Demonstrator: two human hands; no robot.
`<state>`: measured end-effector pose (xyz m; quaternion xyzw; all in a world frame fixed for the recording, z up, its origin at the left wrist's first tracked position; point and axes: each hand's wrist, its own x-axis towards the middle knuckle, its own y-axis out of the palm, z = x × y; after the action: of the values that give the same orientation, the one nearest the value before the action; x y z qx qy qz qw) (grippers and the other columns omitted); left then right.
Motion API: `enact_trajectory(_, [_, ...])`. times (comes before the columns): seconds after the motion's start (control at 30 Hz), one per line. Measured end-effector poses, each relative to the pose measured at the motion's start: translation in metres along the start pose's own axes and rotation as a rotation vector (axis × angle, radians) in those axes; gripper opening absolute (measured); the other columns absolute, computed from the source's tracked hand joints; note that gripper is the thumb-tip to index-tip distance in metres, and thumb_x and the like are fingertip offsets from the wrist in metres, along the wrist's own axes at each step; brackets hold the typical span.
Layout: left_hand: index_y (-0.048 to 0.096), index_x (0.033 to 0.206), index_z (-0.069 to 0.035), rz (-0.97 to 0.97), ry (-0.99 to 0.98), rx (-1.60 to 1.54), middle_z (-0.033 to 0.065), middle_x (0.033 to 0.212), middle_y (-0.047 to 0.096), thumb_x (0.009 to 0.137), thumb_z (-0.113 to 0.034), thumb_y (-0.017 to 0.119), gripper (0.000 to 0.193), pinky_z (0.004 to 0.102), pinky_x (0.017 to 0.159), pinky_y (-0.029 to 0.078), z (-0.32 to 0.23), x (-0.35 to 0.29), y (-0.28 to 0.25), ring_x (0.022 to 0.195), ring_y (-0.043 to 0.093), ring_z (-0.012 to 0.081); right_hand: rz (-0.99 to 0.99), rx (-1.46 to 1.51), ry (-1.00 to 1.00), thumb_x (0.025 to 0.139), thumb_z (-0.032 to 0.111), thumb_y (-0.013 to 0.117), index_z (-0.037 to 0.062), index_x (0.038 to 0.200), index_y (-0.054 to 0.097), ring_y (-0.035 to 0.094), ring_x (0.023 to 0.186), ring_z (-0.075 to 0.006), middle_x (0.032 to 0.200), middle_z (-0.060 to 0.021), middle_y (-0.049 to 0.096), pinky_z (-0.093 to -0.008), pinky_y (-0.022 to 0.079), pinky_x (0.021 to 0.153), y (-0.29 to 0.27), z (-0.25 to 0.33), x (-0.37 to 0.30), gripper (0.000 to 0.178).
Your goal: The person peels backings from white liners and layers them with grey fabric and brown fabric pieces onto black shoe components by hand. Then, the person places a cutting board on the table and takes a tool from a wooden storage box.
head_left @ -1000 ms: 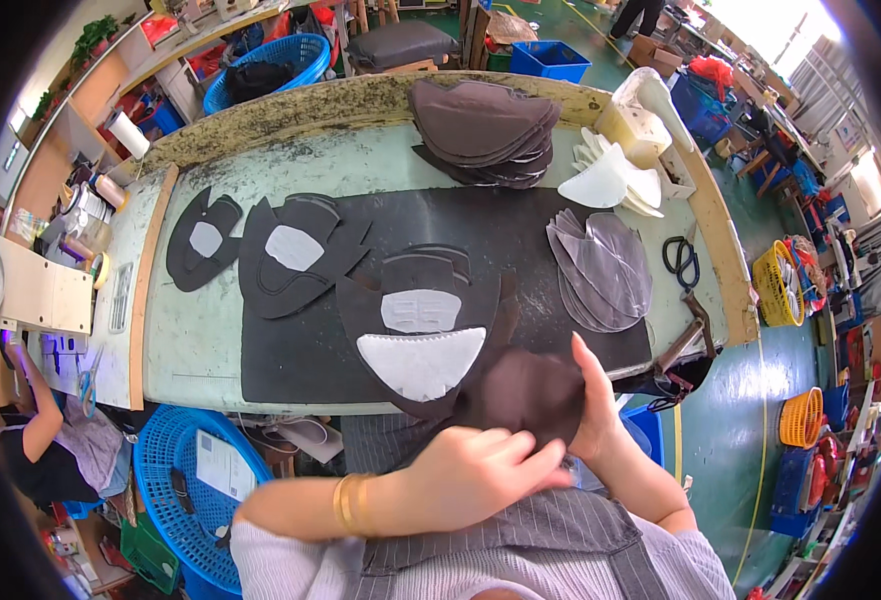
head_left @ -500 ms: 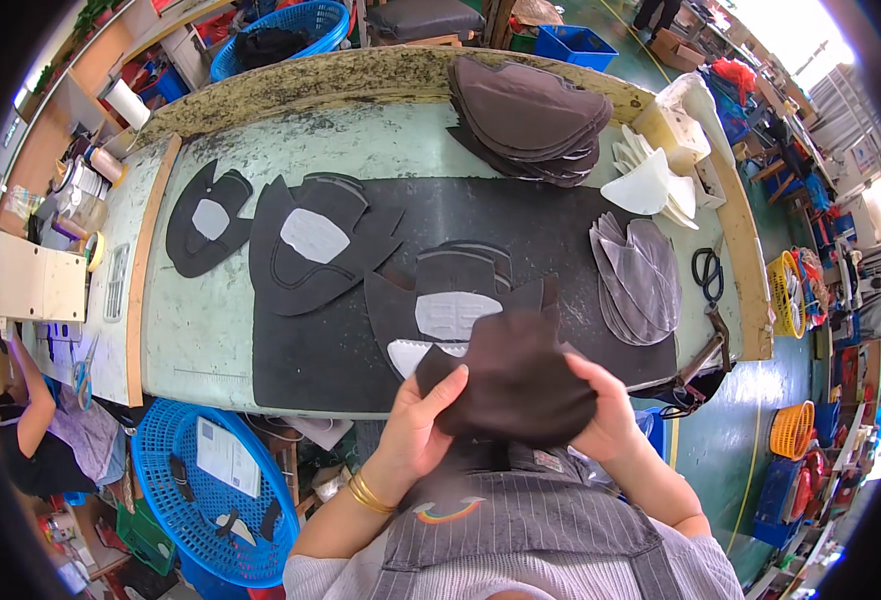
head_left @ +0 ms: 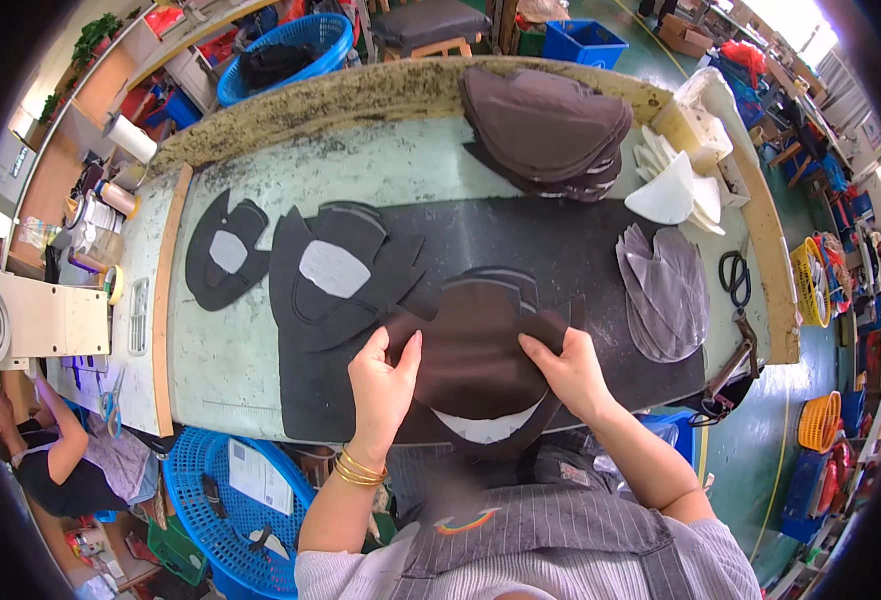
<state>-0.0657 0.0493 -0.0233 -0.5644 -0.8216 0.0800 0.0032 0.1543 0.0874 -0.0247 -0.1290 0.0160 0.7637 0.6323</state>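
My left hand and my right hand grip opposite sides of a dark brown leather-like shoe-upper piece, thumbs on top. It is spread over a black cut piece, whose white strip shows below the brown edge. The rest of the lower piece is mostly hidden. To the left on the black mat lies a black cut piece with a white patch. Farther left is a smaller black piece with a similar patch.
Stacked brown pieces lie at the back, beside white curved pieces. On the right are glossy grey pieces, scissors and a hammer. A blue basket stands lower left, near another person's arm.
The brown piece has moved away from my body and now lies spread over the black piece, covering its white patch. Both hands went with it. The whole view has shifted slightly.
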Motion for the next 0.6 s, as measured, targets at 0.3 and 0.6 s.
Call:
enact_trajectory(0.3, [0.062, 0.104, 0.002, -0.006, 0.050, 0.235, 0.0010, 0.087, 0.066, 0.084, -0.005, 0.067, 0.022, 0.0191, 0.066, 0.046, 0.013, -0.003, -0.006, 0.074, 0.055, 0.0031, 0.009, 0.061, 0.027, 0.088, 0.006, 0.060, -0.0007, 0.108, 0.063, 0.057, 0.082, -0.0052, 0.088, -0.0001, 0.065, -0.0225, 0.047, 0.073, 0.003, 0.007, -0.006, 0.022])
enact_trajectory(0.6, [0.058, 0.113, 0.000, -0.348, 0.378, 0.645, 0.0110, 0.106, 0.059, 0.073, -0.009, 0.076, 0.045, 0.0277, 0.076, 0.047, -0.010, -0.010, 0.004, 0.086, 0.057, 0.0168, 0.002, -0.018, -0.008, 0.087, 0.004, 0.060, -0.0008, 0.111, 0.061, 0.057, 0.085, -0.0061, 0.092, -0.0017, 0.065, -0.0227, 0.047, 0.076, 0.001, 0.008, -0.011, 0.025])
